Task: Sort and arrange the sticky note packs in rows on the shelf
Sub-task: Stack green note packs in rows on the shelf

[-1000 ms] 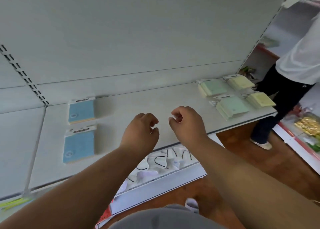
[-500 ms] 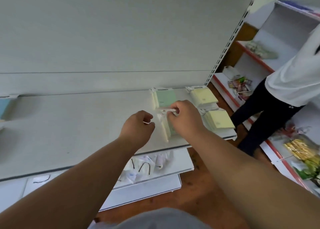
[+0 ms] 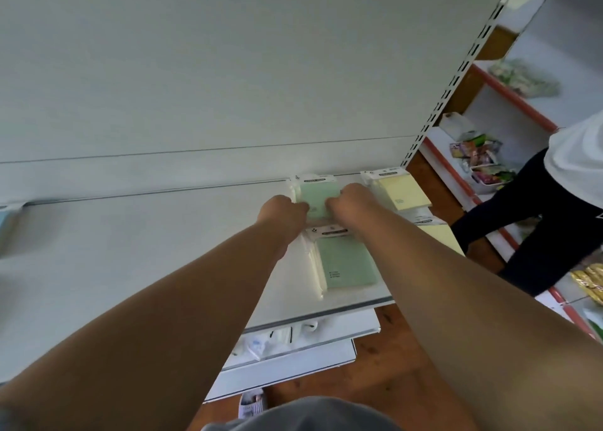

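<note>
Both hands are gripping the rear green pack (image 3: 315,199) at frame centre: left hand (image 3: 283,213) on its left edge, right hand (image 3: 350,203) on its right. Header print is blurring, unreadable; fingertips are hiding beneath.

- Two packs sat one behind the other on the shelf (image 3: 163,251): the rear pack (image 3: 315,199) by the back panel, the front pack (image 3: 346,261) nearer the edge.
- Left hand (image 3: 284,213) and right hand (image 3: 350,207) flanked the rear pack.
- Right of it lay another pack (image 3: 399,192), and I think one more (image 3: 437,231) in front, mostly hidden.
</note>
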The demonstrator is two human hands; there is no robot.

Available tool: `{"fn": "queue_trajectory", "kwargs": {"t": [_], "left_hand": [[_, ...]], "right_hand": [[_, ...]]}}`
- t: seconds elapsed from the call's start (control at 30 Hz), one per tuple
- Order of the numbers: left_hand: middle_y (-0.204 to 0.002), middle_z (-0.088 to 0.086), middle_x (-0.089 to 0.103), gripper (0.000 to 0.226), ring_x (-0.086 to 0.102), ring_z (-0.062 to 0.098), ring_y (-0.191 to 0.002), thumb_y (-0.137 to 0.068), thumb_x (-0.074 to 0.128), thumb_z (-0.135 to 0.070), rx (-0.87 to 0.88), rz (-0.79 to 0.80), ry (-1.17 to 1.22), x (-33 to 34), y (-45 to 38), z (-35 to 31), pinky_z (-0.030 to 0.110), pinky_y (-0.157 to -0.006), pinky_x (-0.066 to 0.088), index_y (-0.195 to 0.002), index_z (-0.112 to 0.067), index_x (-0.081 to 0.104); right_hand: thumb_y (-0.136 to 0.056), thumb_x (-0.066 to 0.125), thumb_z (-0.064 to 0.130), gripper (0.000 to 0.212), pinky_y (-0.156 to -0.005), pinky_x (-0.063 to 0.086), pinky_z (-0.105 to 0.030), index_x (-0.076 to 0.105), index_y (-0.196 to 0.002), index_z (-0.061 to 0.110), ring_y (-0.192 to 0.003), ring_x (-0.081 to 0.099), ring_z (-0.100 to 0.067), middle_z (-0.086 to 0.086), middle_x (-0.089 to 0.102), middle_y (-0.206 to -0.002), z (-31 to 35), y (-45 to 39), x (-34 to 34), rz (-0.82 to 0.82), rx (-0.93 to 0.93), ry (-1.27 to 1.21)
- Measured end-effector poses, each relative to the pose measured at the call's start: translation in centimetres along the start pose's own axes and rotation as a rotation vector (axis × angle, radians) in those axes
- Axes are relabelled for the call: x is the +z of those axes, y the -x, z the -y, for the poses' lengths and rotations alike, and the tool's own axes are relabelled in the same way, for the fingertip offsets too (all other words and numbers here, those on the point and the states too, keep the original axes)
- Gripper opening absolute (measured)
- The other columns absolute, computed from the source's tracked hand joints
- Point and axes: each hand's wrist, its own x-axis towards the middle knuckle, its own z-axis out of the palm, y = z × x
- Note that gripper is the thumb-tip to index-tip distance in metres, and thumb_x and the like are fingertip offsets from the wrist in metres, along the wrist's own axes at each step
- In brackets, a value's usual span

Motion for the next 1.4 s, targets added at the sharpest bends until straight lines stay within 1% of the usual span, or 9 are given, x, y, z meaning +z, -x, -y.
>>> {"fn": "queue_trajectory", "kwargs": {"t": [0.1, 0.2, 0.27, 0.37, 0.53, 0.73, 1.13, 1.3, 1.4], "left_hand": [[-0.076, 0.008, 0.054, 0.023, 0.052, 0.029, -0.077, -0.091, 0.055, -0.024, -0.050, 0.015, -0.006, 0.5, -0.5, -0.7, 0.035, -0.071, 0.048, -0.072, -0.013, 0.051], [-0.084, 0.008, 0.058, 0.019, 0.054, 0.025, -0.074, -0.089, 0.058, -0.022, -0.071, -0.049, 0.000, 0.8, -0.5, -0.6, 0.029, -0.062, 0.042, -0.097, -0.006, 0.061], [-0.099, 0.006, 0.060, 0.028, 0.059, 0.025, -0.083, -0.086, 0.059, -0.020, -0.041, -0.130, 0.081, 0.7, -0.1, -0.4, 0.027, -0.061, 0.042, -0.112, -0.010, 0.056], [-0.108, 0.004, 0.059, 0.029, 0.058, 0.019, -0.085, -0.086, 0.059, -0.012, 0.013, -0.246, 0.165, -0.6, 0.9, 0.6, 0.027, -0.058, 0.044, -0.111, -0.017, 0.047], [-0.115, 0.002, 0.057, 0.041, 0.059, 0.022, -0.102, -0.084, 0.059, -0.007, 0.226, -0.393, -0.076, -5.2, 3.2, 4.4, 0.040, -0.087, 0.053, -0.121, -0.017, 0.046], [-0.122, 0.006, 0.053, 0.039, 0.057, 0.027, -0.107, -0.083, 0.057, -0.004, 0.331, -0.519, -0.250, -10.9, 5.9, 8.3, 0.043, -0.090, 0.050, -0.118, -0.012, 0.042], [-0.114, -0.014, 0.061, 0.067, 0.056, 0.010, -0.113, -0.082, 0.045, 0.009, 0.245, -0.215, 0.137, -15.1, 5.5, 11.9, 0.016, -0.086, 0.041, -0.135, -0.032, 0.039], [-0.114, -0.011, 0.057, 0.064, 0.053, 0.009, -0.106, -0.087, 0.043, 0.007, 0.247, -0.173, 0.086, -16.8, 5.2, 11.6, 0.015, -0.082, 0.042, -0.140, -0.028, 0.033], [-0.115, -0.004, 0.059, 0.053, 0.055, 0.019, -0.103, -0.091, 0.046, -0.003, 0.183, -0.231, 0.043, -17.5, 5.2, 11.5, 0.030, -0.086, 0.045, -0.138, -0.025, 0.037]], "right_hand": [[-0.081, 0.068, 0.026, 0.029, -0.066, 0.044, -0.027, 0.066, -0.101, 0.006, -0.091, 0.067, -0.030, -0.011, 0.069, -0.096, 0.2, -0.5, 0.0, 0.010, -0.004, -0.018], [-0.078, 0.073, 0.028, 0.022, -0.070, 0.054, -0.033, 0.072, -0.092, 0.011, -0.085, 0.069, -0.028, -0.007, 0.071, -0.086, -0.3, -0.3, -0.3, -0.010, -0.120, -0.080], [-0.078, 0.073, 0.027, 0.025, -0.079, 0.055, -0.035, 0.071, -0.101, 0.016, -0.088, 0.069, -0.024, -0.003, 0.072, -0.092, -0.4, -0.1, -0.4, -0.036, -0.197, -0.137], [-0.077, 0.074, 0.023, 0.053, -0.082, 0.051, -0.032, 0.057, -0.127, 0.017, -0.094, 0.064, -0.020, 0.002, 0.065, -0.098, 0.1, 0.5, 0.3, -0.008, -0.273, -0.235], [-0.078, 0.072, 0.017, 0.042, -0.072, 0.048, -0.028, 0.057, -0.117, 0.013, -0.087, 0.062, -0.018, 0.001, 0.064, -0.100, 2.7, 2.7, 2.6, 0.150, -0.485, -0.288], [-0.081, 0.067, 0.015, 0.041, -0.072, 0.045, -0.028, 0.045, -0.116, 0.013, -0.098, 0.062, -0.023, -0.003, 0.064, -0.114, 6.9, 6.1, 7.1, 0.189, -0.650, -0.272], [-0.087, 0.059, 0.004, 0.051, -0.093, 0.042, -0.025, 0.046, -0.133, 0.021, -0.113, 0.057, -0.014, 0.003, 0.061, -0.125, 9.8, 9.3, 14.0, 0.196, -0.556, -0.444], [-0.096, 0.052, 0.011, 0.045, -0.095, 0.038, -0.022, 0.042, -0.139, 0.019, -0.120, 0.054, -0.018, -0.001, 0.059, -0.133, 10.5, 10.2, 14.9, 0.181, -0.533, -0.422], [-0.096, 0.053, 0.017, 0.037, -0.090, 0.042, -0.026, 0.048, -0.133, 0.016, -0.115, 0.057, -0.023, -0.004, 0.062, -0.127, 11.1, 10.1, 15.1, 0.117, -0.491, -0.402]]}}
